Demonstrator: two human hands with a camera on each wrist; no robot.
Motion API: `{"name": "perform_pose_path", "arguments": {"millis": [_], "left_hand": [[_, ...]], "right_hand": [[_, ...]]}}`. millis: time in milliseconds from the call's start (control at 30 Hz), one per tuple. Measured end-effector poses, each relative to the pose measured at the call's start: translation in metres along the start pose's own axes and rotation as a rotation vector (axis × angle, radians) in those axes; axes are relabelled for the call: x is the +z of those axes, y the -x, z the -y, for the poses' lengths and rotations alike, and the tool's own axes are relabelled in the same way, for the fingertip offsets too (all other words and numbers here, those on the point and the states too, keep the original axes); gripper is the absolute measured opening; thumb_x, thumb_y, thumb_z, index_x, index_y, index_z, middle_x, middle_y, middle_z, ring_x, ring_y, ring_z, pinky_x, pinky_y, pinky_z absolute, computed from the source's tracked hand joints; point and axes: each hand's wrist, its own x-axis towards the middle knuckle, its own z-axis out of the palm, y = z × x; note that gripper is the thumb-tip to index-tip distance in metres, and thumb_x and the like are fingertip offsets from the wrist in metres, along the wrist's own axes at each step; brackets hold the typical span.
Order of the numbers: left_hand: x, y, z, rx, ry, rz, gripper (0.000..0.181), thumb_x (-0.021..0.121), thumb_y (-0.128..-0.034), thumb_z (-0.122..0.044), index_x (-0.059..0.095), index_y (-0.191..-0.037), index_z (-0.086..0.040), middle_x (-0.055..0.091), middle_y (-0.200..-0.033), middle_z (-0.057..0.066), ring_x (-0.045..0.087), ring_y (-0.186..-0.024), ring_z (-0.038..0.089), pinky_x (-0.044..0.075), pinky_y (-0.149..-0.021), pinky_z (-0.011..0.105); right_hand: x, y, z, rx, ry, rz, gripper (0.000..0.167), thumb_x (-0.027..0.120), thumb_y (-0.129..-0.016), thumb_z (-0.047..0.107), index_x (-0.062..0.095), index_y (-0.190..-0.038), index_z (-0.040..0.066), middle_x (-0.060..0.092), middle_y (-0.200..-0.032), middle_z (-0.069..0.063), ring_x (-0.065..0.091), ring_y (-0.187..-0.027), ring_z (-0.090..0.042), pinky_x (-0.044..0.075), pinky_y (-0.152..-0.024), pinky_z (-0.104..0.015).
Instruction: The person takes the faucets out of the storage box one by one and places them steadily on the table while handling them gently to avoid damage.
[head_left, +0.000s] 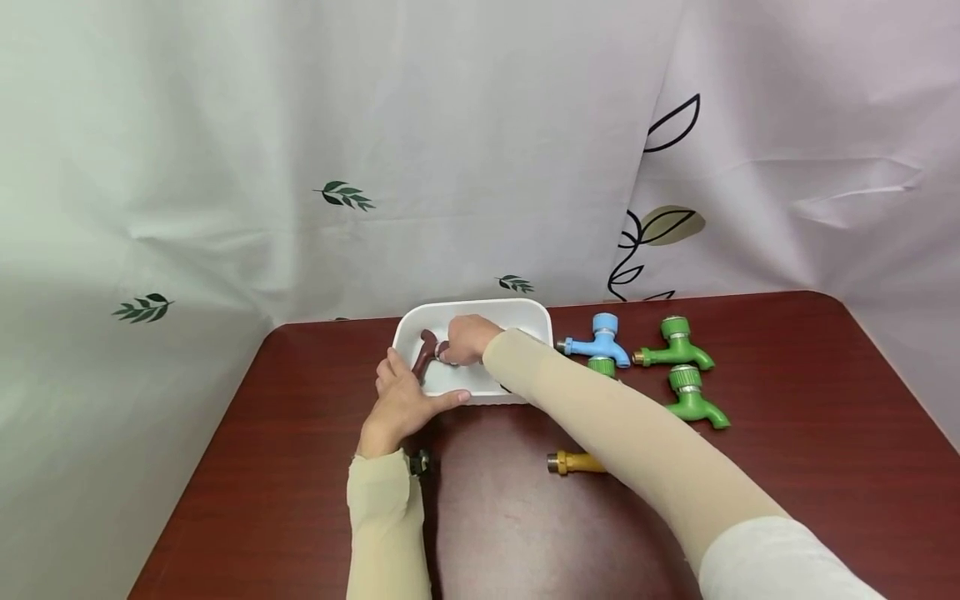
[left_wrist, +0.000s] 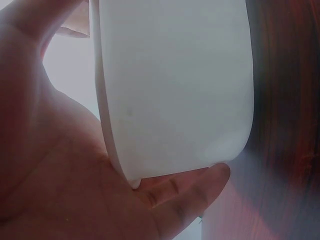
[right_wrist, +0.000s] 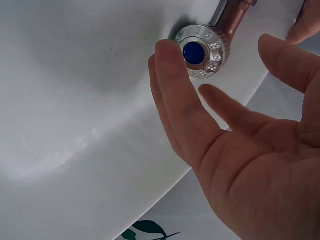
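A white plastic tray (head_left: 517, 315) stands near the table's back edge. My left hand (head_left: 401, 402) holds its near left corner, thumb along the front rim; in the left wrist view its fingers (left_wrist: 192, 200) bend round the wall. Inside the tray at the left lies a reddish-brown tap (head_left: 423, 357). My right hand (head_left: 470, 338) reaches into the tray beside the tap's knob. In the right wrist view the silver knob (right_wrist: 218, 50) has a blue centre; loosely extended fingers (right_wrist: 177, 95) lie around it, one overlapping its edge and another slightly apart.
Right of the tray lie a blue tap (head_left: 603, 342), a green tap (head_left: 677, 343) and another green tap (head_left: 688, 400). A further green knob (head_left: 601, 366) and a yellow tap (head_left: 577, 462) are partly hidden by the right arm. A patterned cloth (head_left: 450, 167) hangs behind the table (head_left: 510, 517).
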Motion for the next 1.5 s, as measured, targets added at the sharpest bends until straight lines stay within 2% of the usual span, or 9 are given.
{"name": "perform_pose_path", "arguments": {"millis": [167,333,567,833,1033,1233,1500], "left_hand": [[0.000,0.000,0.000,-0.005,0.003,-0.001,0.141,0.087,-0.0709,-0.054,-0.008,-0.152,0.010,0.010,-0.150,0.035,0.019,-0.136,0.051,0.031,-0.110,0.059],[-0.001,0.000,-0.001,-0.004,0.006,0.001,0.141,0.087,-0.0709,-0.054,-0.009,-0.152,0.010,0.010,-0.150,0.036,0.019,-0.136,0.052,0.032,-0.110,0.059],[-0.002,0.000,0.000,-0.002,0.005,0.002,0.141,0.087,-0.0709,-0.054,-0.009,-0.152,0.009,0.010,-0.150,0.036,0.019,-0.136,0.052,0.031,-0.111,0.060],[-0.003,0.000,-0.001,0.001,0.008,0.004,0.141,0.087,-0.0715,-0.054,-0.009,-0.152,0.011,0.009,-0.151,0.036,0.018,-0.138,0.053,0.030,-0.111,0.060],[-0.002,-0.002,-0.001,-0.002,-0.006,0.007,0.142,0.087,-0.0714,-0.054,-0.010,-0.152,0.012,0.009,-0.151,0.037,0.018,-0.137,0.054,0.031,-0.110,0.060],[-0.002,-0.002,-0.001,-0.008,-0.011,0.002,0.143,0.087,-0.0712,-0.054,-0.010,-0.152,0.012,0.008,-0.152,0.037,0.017,-0.138,0.053,0.030,-0.111,0.060],[-0.001,-0.002,0.000,-0.012,-0.015,0.001,0.143,0.087,-0.0710,-0.053,-0.011,-0.152,0.012,0.007,-0.151,0.037,0.018,-0.138,0.053,0.030,-0.111,0.059]], "right_hand": [[0.001,-0.005,0.001,-0.014,0.057,0.011,0.028,0.063,-0.099,0.030,0.068,-0.093,0.003,0.064,-0.094,-0.010,0.054,-0.080,-0.020,0.047,-0.080,-0.029],[0.002,-0.006,0.003,-0.001,0.086,0.003,0.026,0.065,-0.098,0.030,0.063,-0.084,0.007,0.063,-0.090,-0.008,0.053,-0.079,-0.019,0.047,-0.078,-0.029],[0.006,-0.004,0.009,0.045,0.136,-0.036,0.023,0.067,-0.096,0.029,0.072,-0.100,0.006,0.071,-0.106,-0.010,0.061,-0.086,-0.019,0.052,-0.081,-0.031],[0.018,-0.016,0.008,0.086,0.169,-0.067,0.019,0.066,-0.096,0.025,0.074,-0.102,0.009,0.073,-0.103,-0.006,0.065,-0.086,-0.017,0.055,-0.077,-0.034],[0.013,-0.012,0.005,0.050,0.137,-0.094,0.016,0.065,-0.096,0.020,0.072,-0.099,0.006,0.072,-0.102,-0.009,0.064,-0.086,-0.020,0.055,-0.078,-0.034],[0.007,-0.015,-0.001,0.030,0.061,-0.132,0.017,0.070,-0.093,0.020,0.067,-0.087,0.004,0.069,-0.096,-0.010,0.062,-0.087,-0.022,0.052,-0.085,-0.032],[0.001,-0.017,-0.004,0.059,-0.075,-0.137,0.022,0.075,-0.091,0.022,0.062,-0.084,0.007,0.057,-0.080,-0.003,0.054,-0.076,-0.018,0.049,-0.073,-0.028]]}}
